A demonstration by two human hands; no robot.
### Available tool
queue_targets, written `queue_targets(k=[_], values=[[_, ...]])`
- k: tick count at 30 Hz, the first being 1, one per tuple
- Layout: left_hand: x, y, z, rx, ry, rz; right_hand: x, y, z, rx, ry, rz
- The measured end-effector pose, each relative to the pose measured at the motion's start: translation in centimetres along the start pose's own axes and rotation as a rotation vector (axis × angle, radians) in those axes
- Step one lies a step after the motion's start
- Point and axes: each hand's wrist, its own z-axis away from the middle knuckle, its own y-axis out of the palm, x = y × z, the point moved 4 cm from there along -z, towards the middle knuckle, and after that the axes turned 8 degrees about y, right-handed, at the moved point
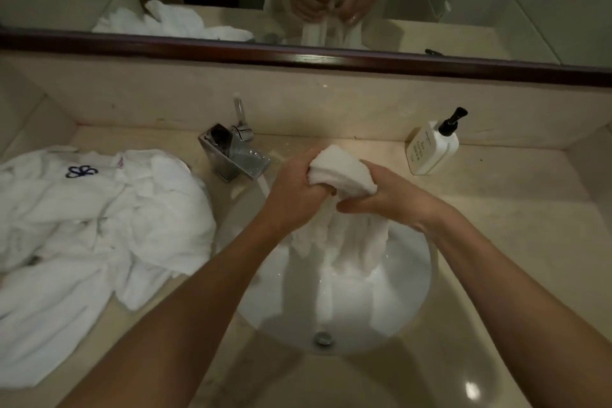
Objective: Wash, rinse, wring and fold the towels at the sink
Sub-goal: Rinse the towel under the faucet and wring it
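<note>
We see a wet white towel (341, 172) bunched at the top, its tail hanging crumpled into the sink (410, 301). Our left hand (294, 195) and right hand (381, 195) both curl tightly round its middle, side by side above the basin, the bunched end sticking up between them.

- Towel (341, 172): middle hidden inside both hands (334, 195).
- Heap of white linen (99, 228), left on table: cut off by the left edge.
- Soap bottle (430, 151) label: print too small to read.
- Sink (414, 291) far rim: hidden behind forearms and hanging cloth.
</note>
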Motion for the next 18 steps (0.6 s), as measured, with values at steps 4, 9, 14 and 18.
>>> queue_targets(k=[4, 9, 14, 18], values=[[-1.8, 0.3, -0.5, 0.077, -0.053, -0.034, -2.1, 0.8, -0.5, 0.009, -0.072, -0.270], [-2.5, -0.5, -1.3, -0.109, -0.269, 0.319, -1.3, 1.7, -0.6, -0.005, -0.203, -0.569], [-4.5, -0.5, -2.4, 0.033, -0.133, 0.042, -2.8, 3.0, -1.7, -0.090, -0.206, -0.243], [-4.9, -1.1, -1.4, -0.188, -0.245, 0.264, -7.2, 4.2, -2.5, -0.081, -0.094, -0.227]])
